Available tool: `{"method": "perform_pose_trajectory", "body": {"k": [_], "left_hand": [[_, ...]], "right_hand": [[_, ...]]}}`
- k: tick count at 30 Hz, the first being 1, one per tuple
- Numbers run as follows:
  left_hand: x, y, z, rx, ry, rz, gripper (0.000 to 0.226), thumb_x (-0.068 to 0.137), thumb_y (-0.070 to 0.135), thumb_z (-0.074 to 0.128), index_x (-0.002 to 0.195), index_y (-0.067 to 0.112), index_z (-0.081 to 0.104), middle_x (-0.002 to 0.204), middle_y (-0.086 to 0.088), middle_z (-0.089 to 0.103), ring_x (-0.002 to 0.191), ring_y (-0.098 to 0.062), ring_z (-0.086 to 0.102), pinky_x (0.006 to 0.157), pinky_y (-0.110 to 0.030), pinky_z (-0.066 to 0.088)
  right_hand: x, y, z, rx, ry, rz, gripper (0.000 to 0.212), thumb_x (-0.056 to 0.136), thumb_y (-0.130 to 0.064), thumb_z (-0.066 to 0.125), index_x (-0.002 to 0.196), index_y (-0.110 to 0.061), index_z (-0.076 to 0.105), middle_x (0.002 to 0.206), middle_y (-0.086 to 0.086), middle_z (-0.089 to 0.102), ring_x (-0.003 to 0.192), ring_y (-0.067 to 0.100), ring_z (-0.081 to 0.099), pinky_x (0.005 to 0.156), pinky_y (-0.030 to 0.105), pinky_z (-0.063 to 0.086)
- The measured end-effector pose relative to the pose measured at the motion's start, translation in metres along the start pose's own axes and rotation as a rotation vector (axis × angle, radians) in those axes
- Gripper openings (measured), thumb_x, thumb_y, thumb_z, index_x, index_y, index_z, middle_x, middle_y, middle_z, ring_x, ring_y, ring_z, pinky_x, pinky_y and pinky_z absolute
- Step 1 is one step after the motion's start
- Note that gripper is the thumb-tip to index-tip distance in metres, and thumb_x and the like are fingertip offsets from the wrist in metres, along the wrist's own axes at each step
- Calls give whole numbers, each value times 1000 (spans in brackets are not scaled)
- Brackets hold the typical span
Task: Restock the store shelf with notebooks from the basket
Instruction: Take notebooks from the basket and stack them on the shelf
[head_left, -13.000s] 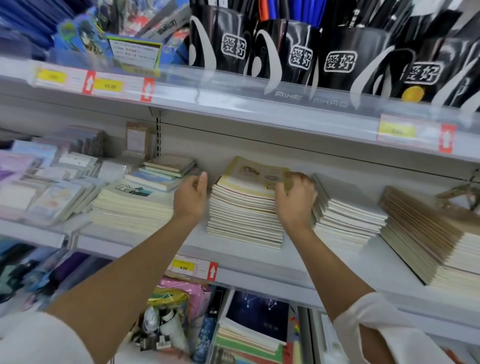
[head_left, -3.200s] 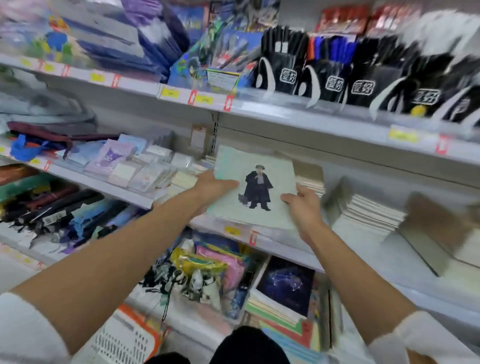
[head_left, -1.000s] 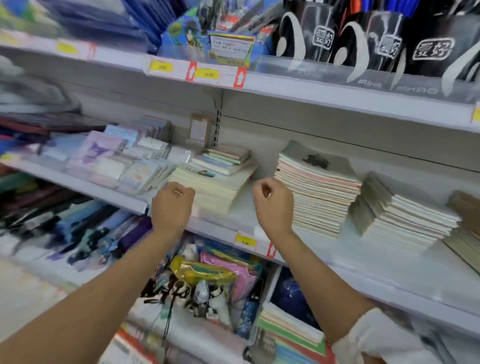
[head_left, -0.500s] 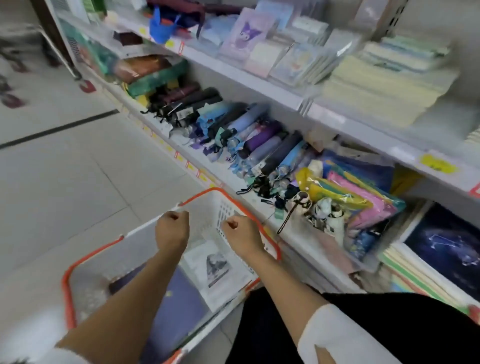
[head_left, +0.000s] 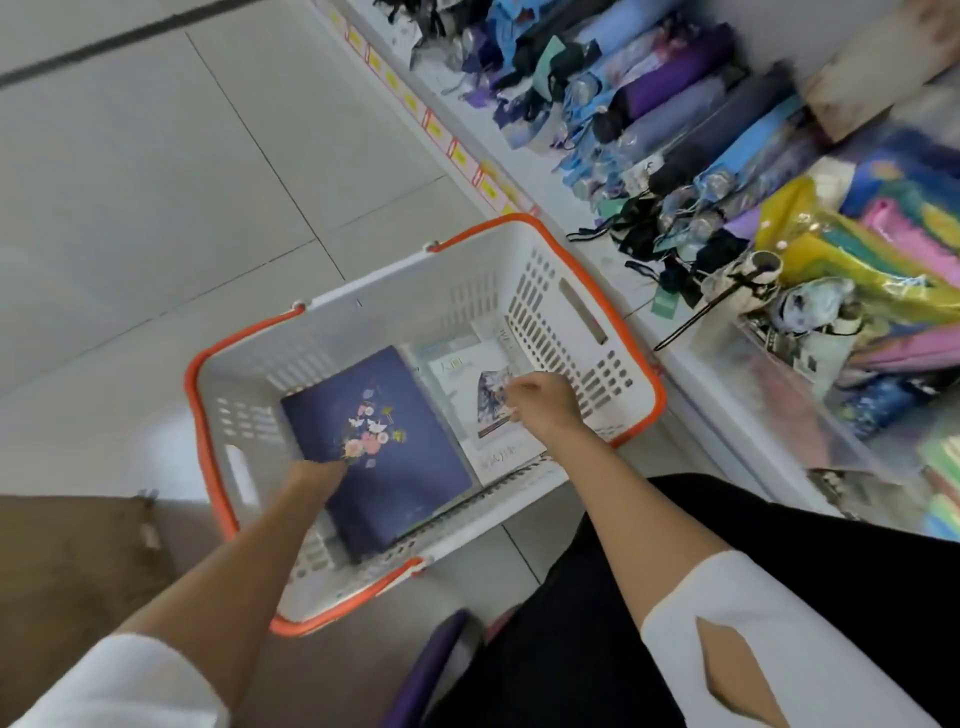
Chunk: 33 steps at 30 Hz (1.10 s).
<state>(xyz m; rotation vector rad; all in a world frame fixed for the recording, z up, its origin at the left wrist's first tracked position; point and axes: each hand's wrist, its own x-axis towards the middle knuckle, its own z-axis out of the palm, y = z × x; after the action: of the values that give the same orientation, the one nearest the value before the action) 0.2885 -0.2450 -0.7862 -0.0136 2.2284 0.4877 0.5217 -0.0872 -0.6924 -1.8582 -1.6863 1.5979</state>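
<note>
From the head view, the basket (head_left: 524, 291) sits on the floor at centre frame, with the task's notebooks lying flat inside it. The notebook shelf itself is out of frame.

My left hand (head_left: 318, 475) meets the lower left edge of the navy notebook (head_left: 395, 467). Its fingers are hidden at that edge, so I cannot tell whether they are apart or clamped. My right hand (head_left: 543, 405) hovers over the white notebook (head_left: 483, 400) with its fingers (head_left: 511, 387) curled together. I cannot tell whether they pinch the cover.

Risks, as I judge them:
- A lift from that one edge could let the navy notebook sag and slide back.
- Curled fingertips on the white cover might catch only the cover and crease it.
- The white notebook lies close to the basket's right wall and could snag there on the way up.

Count:
- Basket: one.
- Hands: two.
- Notebooks: two are plain to see. A pale edge beyond the white one may be a third.
- The folded umbrellas (head_left: 691, 104) at upper right are too blurred to count.
</note>
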Motion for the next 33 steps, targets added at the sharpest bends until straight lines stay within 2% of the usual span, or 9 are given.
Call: {"method": "perform_pose_trajectory", "body": {"k": [3,8,13,17,19,21,25,29,33], "left_hand": [[-4,-3,18,112,-68,-42,56,83,23,68,129,-5,51,131,-20,55,120,-37,54,98,-40,47],[0,2,31,29,-28,-91,88,65,37,77,138,1,42,139,-16,49,124,-33,52,102,-42,46],[15,3,33,-214,-20,-78,65,68,19,84,121,-6,56,110,-16,63,96,-30,64,72,-30,42],[4,14,44,-46,-73,10,43,78,18,78,110,-4,58,108,-11,58,101,-29,60,80,-32,43],[-3,21,50,63,-68,82,21,79,16,75,81,2,60,91,-12,57,82,-28,58,78,-33,44],[-4,25,58,117,-79,154,25,80,14,73,66,6,55,80,-11,56,66,-22,51,73,-33,44],[-6,36,77,-90,-238,120,9,88,1,62,94,1,56,90,-14,58,73,-25,56,71,-32,50],[-6,51,94,104,-167,173,6,90,7,59,88,2,62,67,-12,55,55,-26,51,70,-33,49],[-9,58,106,268,-14,249,24,87,7,49,101,0,67,107,-19,64,91,-36,63,71,-32,49]], "right_hand": [[5,1,0,10,4,19,26,89,-9,50,91,8,69,90,13,71,88,34,67,82,53,53],[12,3,2,87,4,84,24,87,-8,50,69,-14,64,72,6,67,68,21,63,81,42,56],[14,4,-1,164,8,110,16,89,-8,52,80,-12,64,74,3,66,60,13,61,66,28,52],[16,5,0,185,26,145,17,88,-9,52,92,-6,68,74,2,67,58,14,60,59,25,49],[17,5,-1,205,61,153,22,85,-7,51,91,5,68,70,6,65,59,18,57,60,29,46],[18,5,-5,237,126,156,24,84,-4,50,94,12,64,67,9,60,62,21,55,63,33,43],[27,4,-27,342,237,189,20,87,-5,52,91,9,66,68,5,62,60,17,58,63,30,47],[36,5,-44,347,220,193,16,89,-7,53,92,-2,68,68,2,63,54,11,57,55,24,45],[38,13,-49,320,218,195,17,89,-9,51,89,-6,68,77,5,66,56,11,57,58,25,46]]}}
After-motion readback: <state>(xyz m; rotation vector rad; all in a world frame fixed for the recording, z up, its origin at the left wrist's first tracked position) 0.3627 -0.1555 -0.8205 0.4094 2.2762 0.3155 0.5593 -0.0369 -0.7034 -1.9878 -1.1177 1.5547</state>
